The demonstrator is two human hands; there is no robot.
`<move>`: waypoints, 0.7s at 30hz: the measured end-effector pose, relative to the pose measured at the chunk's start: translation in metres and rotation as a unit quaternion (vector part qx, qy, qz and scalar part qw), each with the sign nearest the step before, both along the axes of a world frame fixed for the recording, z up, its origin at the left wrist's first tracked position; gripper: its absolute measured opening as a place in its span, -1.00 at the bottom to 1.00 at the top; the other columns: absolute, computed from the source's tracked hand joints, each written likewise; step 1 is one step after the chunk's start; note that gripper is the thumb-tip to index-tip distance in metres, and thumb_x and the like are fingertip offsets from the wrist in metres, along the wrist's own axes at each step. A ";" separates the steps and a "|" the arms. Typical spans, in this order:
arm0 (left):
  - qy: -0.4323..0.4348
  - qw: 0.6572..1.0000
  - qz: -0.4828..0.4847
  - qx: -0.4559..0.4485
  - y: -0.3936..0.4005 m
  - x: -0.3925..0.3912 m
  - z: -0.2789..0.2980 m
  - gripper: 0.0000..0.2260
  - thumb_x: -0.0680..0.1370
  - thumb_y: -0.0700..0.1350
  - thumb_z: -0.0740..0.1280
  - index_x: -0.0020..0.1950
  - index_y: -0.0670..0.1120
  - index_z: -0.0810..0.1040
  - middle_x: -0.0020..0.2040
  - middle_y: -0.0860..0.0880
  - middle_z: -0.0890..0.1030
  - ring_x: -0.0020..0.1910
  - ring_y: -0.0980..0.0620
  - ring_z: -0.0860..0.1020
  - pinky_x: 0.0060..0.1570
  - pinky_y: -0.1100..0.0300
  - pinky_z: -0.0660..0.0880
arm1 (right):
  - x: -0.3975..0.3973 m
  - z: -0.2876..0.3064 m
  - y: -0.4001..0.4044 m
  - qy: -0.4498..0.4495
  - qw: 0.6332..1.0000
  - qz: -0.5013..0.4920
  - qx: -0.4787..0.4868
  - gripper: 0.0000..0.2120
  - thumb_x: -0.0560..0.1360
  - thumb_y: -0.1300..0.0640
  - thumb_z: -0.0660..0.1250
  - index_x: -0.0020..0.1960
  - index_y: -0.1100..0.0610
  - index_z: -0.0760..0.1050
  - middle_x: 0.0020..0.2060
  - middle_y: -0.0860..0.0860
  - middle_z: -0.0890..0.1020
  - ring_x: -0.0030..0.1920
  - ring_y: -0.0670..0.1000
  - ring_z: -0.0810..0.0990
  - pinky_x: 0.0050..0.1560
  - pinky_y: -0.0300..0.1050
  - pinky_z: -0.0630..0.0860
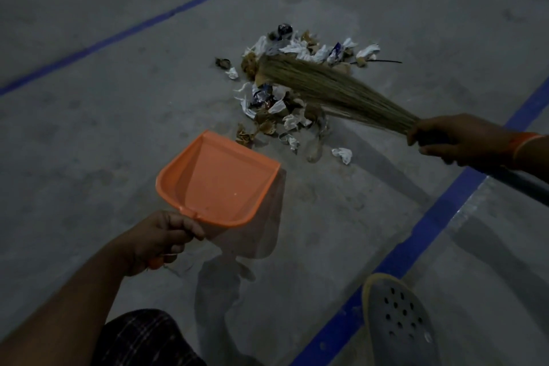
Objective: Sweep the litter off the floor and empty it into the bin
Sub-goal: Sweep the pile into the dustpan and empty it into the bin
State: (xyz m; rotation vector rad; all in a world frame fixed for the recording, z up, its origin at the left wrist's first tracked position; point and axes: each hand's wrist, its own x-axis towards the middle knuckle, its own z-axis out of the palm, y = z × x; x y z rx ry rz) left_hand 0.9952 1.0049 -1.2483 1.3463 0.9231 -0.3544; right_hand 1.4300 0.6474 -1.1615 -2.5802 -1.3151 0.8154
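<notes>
A pile of litter (292,74), made of crumpled white paper, brown scraps and foil wrappers, lies on the grey concrete floor ahead of me. My right hand (454,140) grips the handle end of a grass broom (332,86), whose bristle tips rest on the far left part of the pile. My left hand (162,242) holds an orange dustpan (217,181) by its handle. The pan is tilted with its open mouth towards the pile, just short of the nearest scraps. Its inside is empty. No bin is in view.
Blue painted lines cross the floor, one (154,19) at the upper left and one (416,235) on the right. My foot in a grey perforated clog (398,318) stands at the lower right. A loose paper scrap (343,154) lies apart from the pile.
</notes>
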 end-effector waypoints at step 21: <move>0.031 0.998 0.049 0.013 -0.020 0.049 -0.003 -0.74 0.59 -0.46 0.15 -0.03 -0.32 0.64 -0.41 -0.13 0.43 -0.58 0.11 0.32 -0.60 0.36 0.20 | 0.058 -0.055 0.091 0.000 0.999 0.031 -0.023 -0.82 0.61 0.13 0.27 0.18 -0.08 0.44 -0.10 0.06 0.61 -0.30 0.03 0.66 -0.33 -0.14 0.52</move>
